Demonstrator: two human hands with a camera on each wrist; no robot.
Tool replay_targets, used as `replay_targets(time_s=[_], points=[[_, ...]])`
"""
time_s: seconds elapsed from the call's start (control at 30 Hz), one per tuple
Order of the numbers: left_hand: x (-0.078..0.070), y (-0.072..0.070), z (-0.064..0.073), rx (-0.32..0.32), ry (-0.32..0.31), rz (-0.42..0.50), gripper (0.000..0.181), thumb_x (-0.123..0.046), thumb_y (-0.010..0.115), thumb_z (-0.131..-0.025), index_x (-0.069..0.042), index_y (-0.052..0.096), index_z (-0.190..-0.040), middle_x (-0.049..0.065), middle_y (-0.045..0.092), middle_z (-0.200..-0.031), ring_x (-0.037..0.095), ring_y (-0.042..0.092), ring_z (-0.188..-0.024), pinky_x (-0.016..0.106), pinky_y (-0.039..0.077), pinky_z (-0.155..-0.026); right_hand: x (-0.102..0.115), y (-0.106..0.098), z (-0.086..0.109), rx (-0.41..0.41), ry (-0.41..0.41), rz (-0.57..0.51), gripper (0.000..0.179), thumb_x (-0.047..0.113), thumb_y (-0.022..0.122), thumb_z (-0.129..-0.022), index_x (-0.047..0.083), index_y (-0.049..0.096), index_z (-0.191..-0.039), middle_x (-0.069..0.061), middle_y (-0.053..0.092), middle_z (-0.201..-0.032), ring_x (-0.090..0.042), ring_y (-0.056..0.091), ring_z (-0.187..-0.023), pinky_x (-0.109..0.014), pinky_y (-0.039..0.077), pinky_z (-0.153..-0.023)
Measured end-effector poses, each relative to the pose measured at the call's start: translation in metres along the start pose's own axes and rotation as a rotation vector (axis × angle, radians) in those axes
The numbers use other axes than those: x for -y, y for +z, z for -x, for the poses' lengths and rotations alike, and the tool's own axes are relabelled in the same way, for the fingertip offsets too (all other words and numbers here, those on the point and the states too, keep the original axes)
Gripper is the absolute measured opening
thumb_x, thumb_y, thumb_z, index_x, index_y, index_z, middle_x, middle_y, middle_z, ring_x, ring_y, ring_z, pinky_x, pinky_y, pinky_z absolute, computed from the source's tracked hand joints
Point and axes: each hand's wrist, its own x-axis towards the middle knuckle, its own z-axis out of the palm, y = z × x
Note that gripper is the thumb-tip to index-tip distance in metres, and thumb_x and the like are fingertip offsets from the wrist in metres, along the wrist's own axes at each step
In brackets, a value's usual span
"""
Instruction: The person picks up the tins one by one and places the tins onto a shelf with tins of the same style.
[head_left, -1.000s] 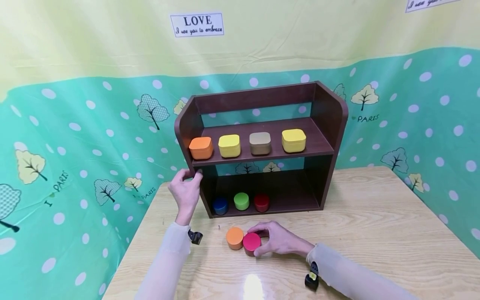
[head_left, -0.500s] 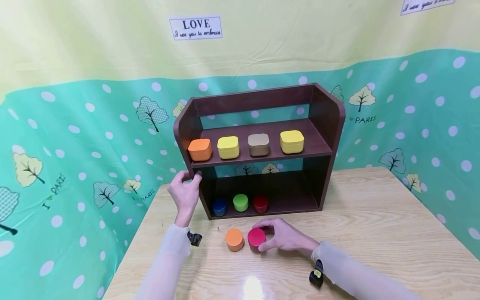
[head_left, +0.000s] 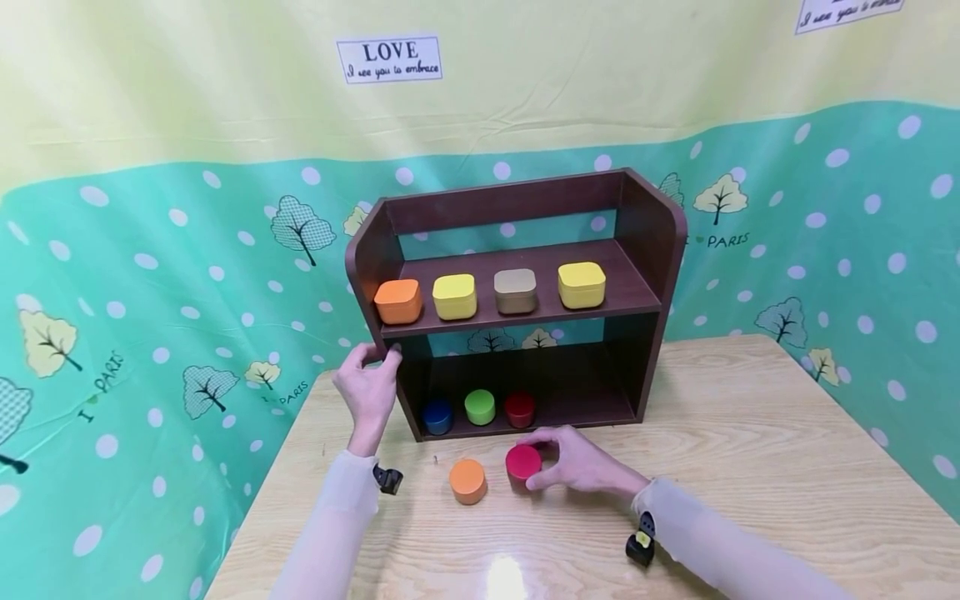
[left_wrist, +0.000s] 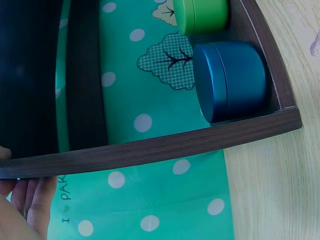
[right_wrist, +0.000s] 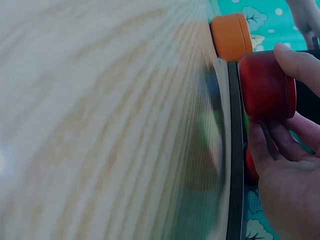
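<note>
My right hand (head_left: 581,460) holds a round red tin (head_left: 522,467) over the tabletop, in front of the dark brown shelf (head_left: 525,321). In the right wrist view, thumb and fingers (right_wrist: 272,142) lie on opposite sides of this red tin (right_wrist: 265,85). To its left stands a round orange tin (head_left: 468,482), apart from it. My left hand (head_left: 367,387) pinches the shelf's left side panel just below the middle board. The left wrist view shows its thumb and fingers (left_wrist: 40,200) on either side of that panel (left_wrist: 150,150).
On the lower board sit a blue tin (head_left: 437,417), a green tin (head_left: 480,407) and a dark red tin (head_left: 520,409). Above are square-shaped boxes: orange (head_left: 398,301), yellow (head_left: 454,297), grey-brown (head_left: 515,291) and another yellow box (head_left: 581,285). A patterned cloth (head_left: 247,292) hangs behind.
The right hand has moved the red tin rightward and a little toward the shelf, away from the orange tin, which it stood beside before. The left hand keeps its hold on the shelf panel.
</note>
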Motion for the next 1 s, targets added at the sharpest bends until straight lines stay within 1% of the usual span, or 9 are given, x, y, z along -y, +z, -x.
replay_targets(time_s=[0.1, 0.23, 0.33, 0.57, 0.67, 0.73, 0.9, 0.97, 1.0], points=[[0.000, 0.000, 0.000, -0.002, 0.000, -0.003, 0.015, -0.010, 0.081, -0.089, 0.004, 0.077, -0.089, 0.025, 0.077, -0.090, 0.004, 0.059, -0.083, 0.043, 0.050, -0.085, -0.001, -0.005, 0.000, -0.018, 0.007, 0.005, 0.064, 0.024, 0.093, -0.086, 0.006, 0.070, -0.143, -0.011, 0.074, -0.140, -0.035, 0.061, -0.135, -0.062, 0.046, -0.117], [0.000, 0.000, 0.000, -0.006, 0.000, -0.007, 0.015, -0.010, 0.081, -0.089, 0.004, 0.078, -0.089, 0.024, 0.078, -0.091, 0.004, 0.059, -0.084, 0.034, 0.047, -0.084, -0.002, -0.010, 0.000, -0.043, 0.016, 0.009, 0.063, 0.025, 0.093, -0.085, 0.008, 0.071, -0.142, -0.011, 0.074, -0.139, -0.034, 0.061, -0.132, -0.058, 0.049, -0.114], [0.000, 0.000, 0.000, -0.004, -0.003, -0.008, 0.015, -0.010, 0.081, -0.090, 0.004, 0.078, -0.090, 0.025, 0.078, -0.092, 0.008, 0.060, -0.085, 0.030, 0.046, -0.084, -0.003, -0.015, 0.000, -0.062, 0.030, 0.014, 0.063, 0.025, 0.093, -0.085, 0.010, 0.071, -0.142, -0.011, 0.073, -0.140, -0.032, 0.061, -0.131, -0.057, 0.050, -0.113], [-0.001, 0.000, 0.001, 0.005, -0.013, -0.003, 0.016, -0.011, 0.080, -0.092, 0.005, 0.078, -0.093, 0.026, 0.078, -0.095, 0.021, 0.063, -0.090, 0.031, 0.045, -0.087, -0.009, -0.026, -0.002, -0.101, 0.056, 0.028, 0.061, 0.025, 0.093, -0.086, 0.013, 0.071, -0.141, -0.010, 0.072, -0.142, -0.032, 0.060, -0.133, -0.061, 0.050, -0.114], [0.000, 0.000, 0.002, 0.006, -0.015, -0.005, 0.016, -0.011, 0.080, -0.092, 0.005, 0.078, -0.093, 0.026, 0.078, -0.095, 0.024, 0.064, -0.092, 0.031, 0.045, -0.088, -0.012, -0.031, -0.003, -0.116, 0.060, 0.023, 0.060, 0.025, 0.093, -0.086, 0.012, 0.072, -0.140, -0.011, 0.073, -0.140, -0.033, 0.060, -0.133, -0.062, 0.049, -0.116], [0.000, 0.000, 0.002, 0.007, -0.016, -0.004, 0.017, -0.011, 0.080, -0.092, 0.005, 0.078, -0.093, 0.026, 0.078, -0.095, 0.023, 0.064, -0.091, 0.033, 0.045, -0.088, -0.014, -0.033, -0.003, -0.127, 0.066, 0.033, 0.059, 0.025, 0.093, -0.086, 0.012, 0.073, -0.140, -0.011, 0.073, -0.140, -0.034, 0.061, -0.133, -0.062, 0.049, -0.116], [-0.002, -0.001, 0.002, 0.003, -0.011, 0.005, 0.017, -0.012, 0.081, -0.092, 0.005, 0.078, -0.092, 0.026, 0.078, -0.094, 0.014, 0.061, -0.087, 0.046, 0.050, -0.088, -0.020, -0.042, -0.005, -0.143, 0.074, 0.060, 0.059, 0.026, 0.093, -0.087, 0.011, 0.072, -0.140, -0.013, 0.074, -0.139, -0.032, 0.064, -0.130, -0.057, 0.054, -0.111], [-0.002, -0.001, 0.002, 0.001, -0.009, 0.004, 0.017, -0.013, 0.081, -0.091, 0.004, 0.078, -0.091, 0.026, 0.078, -0.093, 0.009, 0.061, -0.085, 0.046, 0.050, -0.087, -0.022, -0.045, -0.006, -0.146, 0.067, 0.063, 0.059, 0.025, 0.093, -0.087, 0.010, 0.072, -0.140, -0.013, 0.074, -0.138, -0.032, 0.066, -0.127, -0.055, 0.055, -0.109], [-0.002, -0.001, 0.002, 0.000, -0.009, 0.003, 0.017, -0.013, 0.081, -0.091, 0.004, 0.078, -0.091, 0.026, 0.078, -0.093, 0.007, 0.060, -0.084, 0.043, 0.050, -0.086, -0.023, -0.047, -0.006, -0.148, 0.064, 0.064, 0.058, 0.025, 0.093, -0.087, 0.009, 0.072, -0.139, -0.014, 0.075, -0.138, -0.031, 0.067, -0.127, -0.054, 0.056, -0.109]])
